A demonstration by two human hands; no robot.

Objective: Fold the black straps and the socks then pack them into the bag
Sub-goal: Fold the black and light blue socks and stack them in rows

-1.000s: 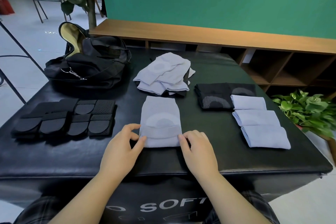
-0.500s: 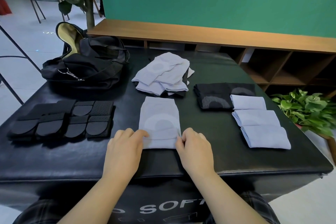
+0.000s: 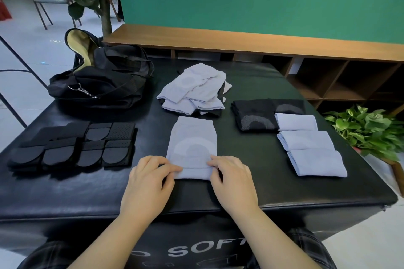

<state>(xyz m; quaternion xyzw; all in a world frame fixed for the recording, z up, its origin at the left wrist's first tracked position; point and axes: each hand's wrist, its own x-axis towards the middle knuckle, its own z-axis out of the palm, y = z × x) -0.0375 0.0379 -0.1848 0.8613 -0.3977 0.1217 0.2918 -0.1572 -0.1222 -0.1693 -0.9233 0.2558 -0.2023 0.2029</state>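
A pale blue sock lies flat on the black padded table in front of me. My left hand pinches its near left corner and my right hand pinches its near right corner, with the near edge rolled into a small fold. Behind it sits a loose pile of pale blue socks. Three folded pale blue socks line the right side beside folded black socks. Folded black straps lie in rows at the left. The open black bag stands at the far left corner.
A wooden shelf unit runs behind the table under a green wall. A leafy potted plant stands off the table's right edge. A tree trunk and a chair stand at the back left.
Both hands have closed in on the sock's near corners and turned its near edge over into a small fold. Nothing else has moved.
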